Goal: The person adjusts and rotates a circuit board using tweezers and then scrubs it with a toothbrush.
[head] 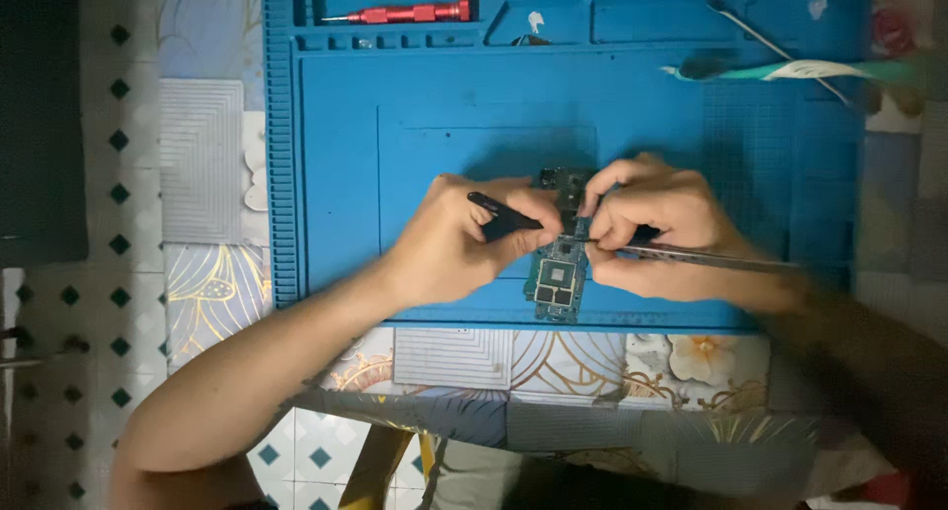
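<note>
1. Nearest camera: patterned cloth (513, 419) hanging over the near edge of the worktop (202, 273), floral and line-print panels.
2. Just beyond: blue silicone repair mat (434, 105) on the worktop, ridged border down its left side, tray compartments along the far edge.
3. Centre of mat, toward its near edge: small circuit board (557, 278), blue-green, dark chips visible, long axis running near to far. Far end partly hidden between the two hands.
4. Left hand (464, 238): fingers curled shut round a black pointed tool (502, 214), tip angled right toward the board. Grip closed on the tool.
5. Right hand (652, 229): thumb and fingers pinched on metal tweezers (706, 259), shaft running off to the right, tips at the board. Grip closed on the tweezers.
6. Both hands meeting over the far half of the board, just beside each other.
7. Far left tray: red screwdriver (400, 14), lying flat, tip pointing left.
8. Far right of mat: teal-handled tool (780, 71) with white band, lying across, blurred.
9. Left of worktop: white floor tiles (94, 303) with green diamonds.
</note>
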